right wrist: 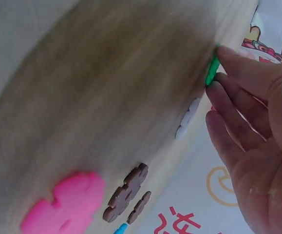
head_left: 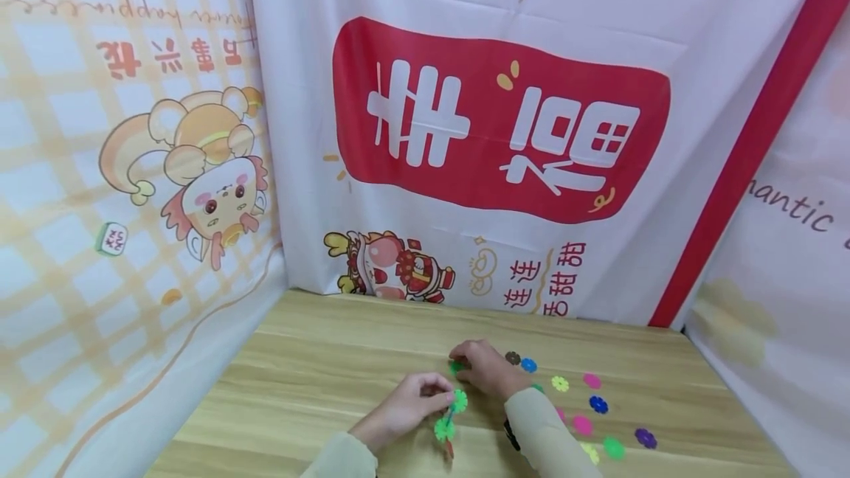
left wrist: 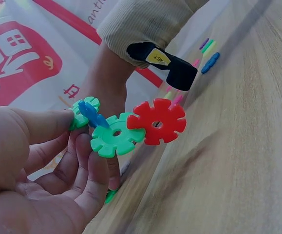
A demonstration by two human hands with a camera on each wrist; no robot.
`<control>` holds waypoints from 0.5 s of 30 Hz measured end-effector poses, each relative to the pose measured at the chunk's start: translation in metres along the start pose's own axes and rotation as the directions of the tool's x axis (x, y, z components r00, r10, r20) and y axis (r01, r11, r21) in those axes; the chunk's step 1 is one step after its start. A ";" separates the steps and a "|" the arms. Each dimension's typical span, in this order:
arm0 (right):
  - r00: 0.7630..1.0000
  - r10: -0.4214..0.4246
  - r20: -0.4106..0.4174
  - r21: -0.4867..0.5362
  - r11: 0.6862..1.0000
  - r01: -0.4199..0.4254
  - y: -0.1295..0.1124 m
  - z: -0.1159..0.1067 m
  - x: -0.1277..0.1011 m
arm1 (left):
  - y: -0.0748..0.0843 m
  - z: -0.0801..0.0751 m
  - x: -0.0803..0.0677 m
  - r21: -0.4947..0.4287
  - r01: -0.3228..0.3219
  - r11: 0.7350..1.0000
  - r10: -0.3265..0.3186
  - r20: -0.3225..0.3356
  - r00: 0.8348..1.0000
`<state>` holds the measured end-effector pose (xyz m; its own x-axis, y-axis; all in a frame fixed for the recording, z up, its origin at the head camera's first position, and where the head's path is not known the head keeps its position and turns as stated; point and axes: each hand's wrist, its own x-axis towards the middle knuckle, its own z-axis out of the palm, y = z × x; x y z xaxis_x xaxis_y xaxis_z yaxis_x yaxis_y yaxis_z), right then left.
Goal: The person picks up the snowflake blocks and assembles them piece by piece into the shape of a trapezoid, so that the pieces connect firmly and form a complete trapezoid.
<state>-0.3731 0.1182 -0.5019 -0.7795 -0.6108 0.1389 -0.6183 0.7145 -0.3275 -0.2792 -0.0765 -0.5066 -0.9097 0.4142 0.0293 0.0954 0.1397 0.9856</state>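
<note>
1. While the left hand [left wrist: 43, 170] curls its thumb & fingers round one end, it holds a chain of interlocked plastic snowflake discs [left wrist: 131, 126] just above the light wooden tabletop [head_left: 319, 382]: green disc at the fingertips, blue one slotted edge-on, a second green, then a red one furthest from the palm.
2. Head view: same chain [head_left: 450, 419] hangs down from the left hand [head_left: 405, 408], toward the person.
3. Right hand [head_left: 485, 369] lies just beyond & to the right of the left hand, palm down on the tabletop, fingers nearly straight; its fingertips touch a single green plastic snowflake disc [right wrist: 212, 70] lying flat. Not gripped, as far as the wrist view shows.
4. Just beside those fingers: a white plastic disc [right wrist: 187, 119], seen edge-on.
5. Behind the right hand, toward the wrist: two brown discs [right wrist: 127, 192] & a big pink disc [right wrist: 65, 202], blurred.
6. To the right of the right hand, scattered loose discs [head_left: 591, 404]: brown, blue, yellow, pink, dark blue, green, purple, all flat & apart.
7. Black strap unit w/ yellow label [left wrist: 167, 63] sits on the right wrist under a cream ribbed sleeve [left wrist: 145, 22].
8. Printed cloth w/ red panel [head_left: 498, 116] hangs behind the tabletop.
</note>
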 end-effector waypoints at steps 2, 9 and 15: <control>1.000 0.012 0.004 0.005 1.000 -0.012 -0.001 -0.001 -0.001 | 0.001 0.002 0.000 -0.001 -0.001 1.000 0.001 -0.002 1.000; 1.000 0.006 -0.001 0.052 0.999 -0.006 0.005 -0.006 -0.004 | 0.002 0.001 0.002 -0.034 -0.001 0.999 0.001 -0.007 1.000; 0.999 0.025 0.027 0.128 0.991 -0.029 0.012 -0.013 -0.011 | -0.003 0.001 0.004 -0.065 0.018 0.998 -0.020 -0.027 0.999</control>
<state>-0.3729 0.1378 -0.4948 -0.7919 -0.6016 0.1049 -0.5777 0.6823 -0.4479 -0.2824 -0.0747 -0.5092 -0.9220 0.3870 0.0144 0.0528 0.0888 0.9947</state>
